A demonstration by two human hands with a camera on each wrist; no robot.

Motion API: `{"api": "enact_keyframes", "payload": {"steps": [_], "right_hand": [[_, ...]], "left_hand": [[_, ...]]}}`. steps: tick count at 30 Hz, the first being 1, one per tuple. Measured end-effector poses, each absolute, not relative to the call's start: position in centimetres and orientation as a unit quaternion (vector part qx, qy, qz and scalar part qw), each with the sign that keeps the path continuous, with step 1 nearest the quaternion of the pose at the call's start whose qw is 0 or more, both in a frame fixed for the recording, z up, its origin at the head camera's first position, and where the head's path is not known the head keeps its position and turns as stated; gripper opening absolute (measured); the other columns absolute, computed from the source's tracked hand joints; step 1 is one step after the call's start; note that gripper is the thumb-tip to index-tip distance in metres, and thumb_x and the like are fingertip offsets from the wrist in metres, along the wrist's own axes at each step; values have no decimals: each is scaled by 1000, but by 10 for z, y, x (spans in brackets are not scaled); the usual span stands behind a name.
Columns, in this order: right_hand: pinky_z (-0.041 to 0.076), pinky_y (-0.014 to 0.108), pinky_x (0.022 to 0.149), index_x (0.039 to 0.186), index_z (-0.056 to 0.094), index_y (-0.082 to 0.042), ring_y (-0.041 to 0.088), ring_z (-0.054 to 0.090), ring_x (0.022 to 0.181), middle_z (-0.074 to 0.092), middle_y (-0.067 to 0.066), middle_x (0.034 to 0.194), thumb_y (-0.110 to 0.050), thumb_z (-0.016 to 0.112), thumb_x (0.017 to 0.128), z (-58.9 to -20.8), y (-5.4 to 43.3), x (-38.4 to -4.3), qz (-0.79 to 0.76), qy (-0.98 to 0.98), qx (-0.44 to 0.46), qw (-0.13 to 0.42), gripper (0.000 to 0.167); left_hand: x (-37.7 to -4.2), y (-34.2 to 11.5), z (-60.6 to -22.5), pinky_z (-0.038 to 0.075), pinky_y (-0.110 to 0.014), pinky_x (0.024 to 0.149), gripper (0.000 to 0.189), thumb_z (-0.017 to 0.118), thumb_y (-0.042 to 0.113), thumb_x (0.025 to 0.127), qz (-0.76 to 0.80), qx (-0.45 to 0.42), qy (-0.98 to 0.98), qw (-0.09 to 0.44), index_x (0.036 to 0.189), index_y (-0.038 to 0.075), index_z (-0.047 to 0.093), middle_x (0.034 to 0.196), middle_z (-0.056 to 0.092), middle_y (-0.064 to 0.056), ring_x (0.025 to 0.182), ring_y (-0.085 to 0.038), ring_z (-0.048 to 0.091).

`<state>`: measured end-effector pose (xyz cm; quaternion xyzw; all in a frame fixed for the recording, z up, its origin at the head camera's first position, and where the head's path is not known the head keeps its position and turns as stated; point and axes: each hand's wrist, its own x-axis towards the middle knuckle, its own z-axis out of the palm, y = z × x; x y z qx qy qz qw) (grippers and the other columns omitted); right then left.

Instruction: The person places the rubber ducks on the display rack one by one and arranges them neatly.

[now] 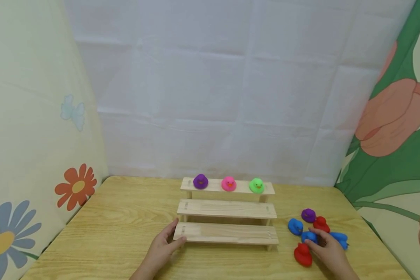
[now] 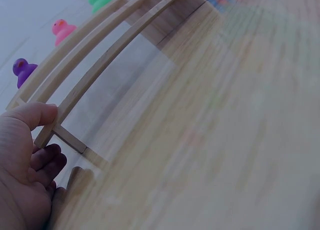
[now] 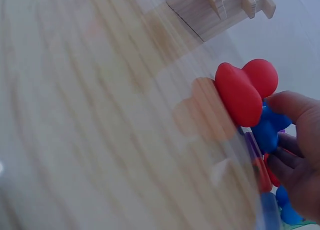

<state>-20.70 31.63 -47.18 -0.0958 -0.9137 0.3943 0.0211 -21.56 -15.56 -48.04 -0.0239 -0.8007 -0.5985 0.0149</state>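
A three-step wooden stand (image 1: 227,231) is on the table, with a purple duck (image 1: 200,181), a pink duck (image 1: 229,184) and a green duck (image 1: 257,186) on its top step. My left hand (image 1: 161,245) grips the left end of the lowest step, thumb on its upper side in the left wrist view. To the right of the stand, my right hand (image 1: 328,249) pinches a blue duck (image 3: 268,130) between thumb and fingers. A red duck (image 1: 303,255) sits just in front of it; another blue duck (image 1: 295,226) lies to its left.
Around the right hand are a second purple duck (image 1: 308,215), a second red duck (image 1: 321,224) and more blue (image 1: 340,238), partly hidden behind the hand. A white cloth (image 1: 210,97) hangs behind the wood-grain table (image 1: 133,210); flower-patterned cloths flank it.
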Motion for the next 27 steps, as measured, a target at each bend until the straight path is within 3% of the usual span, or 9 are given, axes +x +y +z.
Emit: {"api": "enact_keyframes", "payload": {"steps": [22,27], "right_hand": [[46,51,104,144,48,-4,46,48,130,44,31,146,-46,65,92,-442,307,-208,393,-916,-71,22,68],[45,50,106,144,48,-4,45,48,132,45,28,146,-45,65,92,-435,299,-212,405,-912,-61,24,68]], "left_hand": [[-213,-155,-479,40,-46,110,73,71,15,89,-607,-25,-794,14,147,-9,34,146,45,-28,136,-40,45],[-213,-155,-479,41,-37,108,74,71,14,89,-616,-37,-787,14,147,-11,32,148,42,-28,137,-41,43]]}}
